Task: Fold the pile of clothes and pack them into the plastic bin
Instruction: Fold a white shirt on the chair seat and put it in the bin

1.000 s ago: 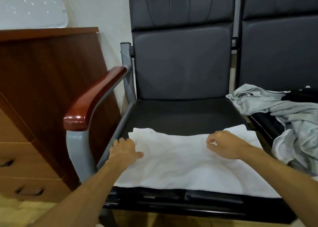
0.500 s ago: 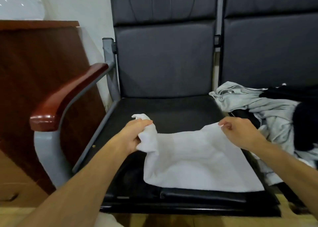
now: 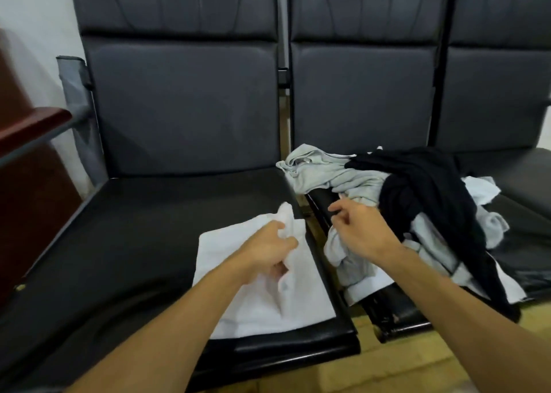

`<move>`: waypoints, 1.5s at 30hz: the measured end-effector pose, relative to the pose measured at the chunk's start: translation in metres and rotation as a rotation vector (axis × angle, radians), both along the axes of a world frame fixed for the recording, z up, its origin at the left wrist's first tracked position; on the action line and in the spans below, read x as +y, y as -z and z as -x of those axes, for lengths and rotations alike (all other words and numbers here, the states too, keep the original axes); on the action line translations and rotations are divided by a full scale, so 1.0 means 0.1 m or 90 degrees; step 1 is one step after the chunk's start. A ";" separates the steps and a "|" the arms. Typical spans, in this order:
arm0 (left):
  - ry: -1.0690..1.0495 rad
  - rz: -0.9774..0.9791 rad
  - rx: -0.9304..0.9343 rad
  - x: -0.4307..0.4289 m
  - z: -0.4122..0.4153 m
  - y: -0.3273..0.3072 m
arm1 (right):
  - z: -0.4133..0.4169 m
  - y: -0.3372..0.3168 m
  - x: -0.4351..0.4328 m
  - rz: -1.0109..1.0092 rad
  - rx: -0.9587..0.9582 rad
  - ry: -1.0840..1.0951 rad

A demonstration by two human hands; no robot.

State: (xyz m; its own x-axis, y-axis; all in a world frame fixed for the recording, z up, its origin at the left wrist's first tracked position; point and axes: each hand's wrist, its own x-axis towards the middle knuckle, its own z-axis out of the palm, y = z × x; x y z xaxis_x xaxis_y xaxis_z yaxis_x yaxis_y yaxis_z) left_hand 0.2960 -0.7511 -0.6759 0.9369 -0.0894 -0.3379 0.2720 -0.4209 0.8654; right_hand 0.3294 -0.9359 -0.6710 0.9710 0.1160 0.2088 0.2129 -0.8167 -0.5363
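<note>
Clothes pile [image 3: 423, 189] right of white garment [image 3: 253, 303]

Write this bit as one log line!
left hand: grips white fabric garment | right hand: open beside grey-and-black clothes pile

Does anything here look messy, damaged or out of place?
Yes. The pile of clothes sprawls unfolded across the middle seat, with grey and black pieces hanging over its front edge. That edge also shows pale scuffs. The white garment on the left seat is bunched where the left hand grips it.
</note>
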 end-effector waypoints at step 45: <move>-0.228 -0.185 0.044 1.90 0.62 0.23 | 0.29 0.23 1.69 0.280 0.352 -0.106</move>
State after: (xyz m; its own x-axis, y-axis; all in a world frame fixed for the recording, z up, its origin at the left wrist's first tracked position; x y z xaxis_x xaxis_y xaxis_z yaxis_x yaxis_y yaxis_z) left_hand 0.2337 -0.5611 -0.6987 0.8654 0.3441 -0.3642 0.4981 -0.5119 0.6999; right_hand 0.3002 -0.7670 -0.6941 0.8837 0.2315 -0.4067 0.1456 -0.9620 -0.2311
